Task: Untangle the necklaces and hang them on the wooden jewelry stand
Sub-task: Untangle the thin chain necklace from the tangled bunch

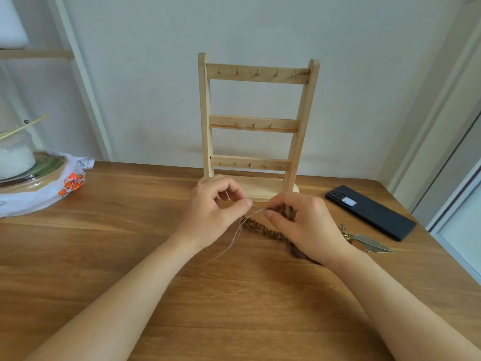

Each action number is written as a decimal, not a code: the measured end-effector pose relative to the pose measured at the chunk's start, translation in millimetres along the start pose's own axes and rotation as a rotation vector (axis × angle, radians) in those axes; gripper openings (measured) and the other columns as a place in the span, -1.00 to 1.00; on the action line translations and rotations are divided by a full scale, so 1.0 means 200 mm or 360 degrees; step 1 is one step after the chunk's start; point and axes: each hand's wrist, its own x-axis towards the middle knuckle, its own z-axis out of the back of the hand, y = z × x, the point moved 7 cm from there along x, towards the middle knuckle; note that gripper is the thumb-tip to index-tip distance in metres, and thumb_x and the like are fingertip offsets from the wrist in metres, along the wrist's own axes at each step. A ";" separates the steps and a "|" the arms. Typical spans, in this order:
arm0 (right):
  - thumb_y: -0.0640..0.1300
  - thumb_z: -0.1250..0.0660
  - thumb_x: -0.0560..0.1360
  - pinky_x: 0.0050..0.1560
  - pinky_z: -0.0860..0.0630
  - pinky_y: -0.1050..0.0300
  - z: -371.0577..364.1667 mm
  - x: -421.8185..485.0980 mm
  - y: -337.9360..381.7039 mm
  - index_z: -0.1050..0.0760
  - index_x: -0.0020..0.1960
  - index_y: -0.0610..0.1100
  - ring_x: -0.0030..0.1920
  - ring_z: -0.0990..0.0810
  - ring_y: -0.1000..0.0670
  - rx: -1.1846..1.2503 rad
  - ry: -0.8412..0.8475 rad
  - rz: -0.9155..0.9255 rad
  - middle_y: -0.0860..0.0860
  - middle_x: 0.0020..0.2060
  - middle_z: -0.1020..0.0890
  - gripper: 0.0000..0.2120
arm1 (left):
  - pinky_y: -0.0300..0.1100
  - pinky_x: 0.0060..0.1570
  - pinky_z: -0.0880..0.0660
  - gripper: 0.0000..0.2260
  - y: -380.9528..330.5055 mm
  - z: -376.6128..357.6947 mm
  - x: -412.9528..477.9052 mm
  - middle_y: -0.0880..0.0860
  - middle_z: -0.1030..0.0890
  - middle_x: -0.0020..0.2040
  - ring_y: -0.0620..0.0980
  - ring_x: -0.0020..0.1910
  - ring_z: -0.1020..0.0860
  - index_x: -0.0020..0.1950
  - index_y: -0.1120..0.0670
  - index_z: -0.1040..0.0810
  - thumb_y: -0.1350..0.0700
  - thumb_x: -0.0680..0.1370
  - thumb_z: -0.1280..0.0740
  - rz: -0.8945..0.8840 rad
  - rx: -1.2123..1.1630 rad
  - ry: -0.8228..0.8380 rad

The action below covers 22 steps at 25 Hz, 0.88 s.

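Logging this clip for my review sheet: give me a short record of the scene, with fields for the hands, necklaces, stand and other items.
left hand: pinches the thin cord necklace
right hand: pinches the same cord, close to the left fingertips
braided necklace: lies on the table under the hands
jewelry stand: upright behind the hands, three bars, all hooks bare
feather pendant: on the table, right of the right hand
phone: back up, right of the stand
progress: nothing hung yet
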 end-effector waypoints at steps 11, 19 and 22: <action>-0.13 -0.43 0.54 -0.19 -0.50 0.29 -0.04 -0.01 -0.01 -0.66 0.02 0.00 -0.22 -0.57 0.08 0.0144 0.0112 -0.0057 0.11 -0.25 -0.65 -0.92 | -0.45 -0.12 -0.41 -0.89 -0.02 -0.03 -0.03 -0.26 -0.66 -0.22 -0.19 -0.10 -0.56 -0.11 -0.08 -0.75 0.15 0.45 -0.54 -0.0182 0.0381 0.0005; -0.15 -0.44 0.54 -0.15 -0.51 0.34 -0.06 -0.02 -0.01 -0.67 0.03 0.02 -0.15 -0.61 0.13 0.0169 0.0144 -0.0046 0.16 -0.23 -0.66 -0.90 | -0.49 -0.19 -0.40 -0.91 -0.03 -0.06 -0.04 -0.15 -0.71 -0.19 -0.27 -0.19 -0.58 -0.09 0.04 -0.76 0.21 0.47 -0.53 -0.0044 0.0154 0.0175; -0.13 -0.43 0.55 -0.13 -0.55 0.24 -0.06 -0.01 -0.01 -0.67 0.03 0.00 -0.16 -0.63 0.10 0.0191 0.0127 -0.0056 0.14 -0.24 -0.67 -0.91 | -0.48 -0.25 -0.40 -0.92 0.00 -0.07 -0.03 -0.15 -0.68 -0.23 -0.30 -0.26 -0.56 -0.09 0.06 -0.74 0.23 0.50 -0.50 0.0061 0.0062 0.0201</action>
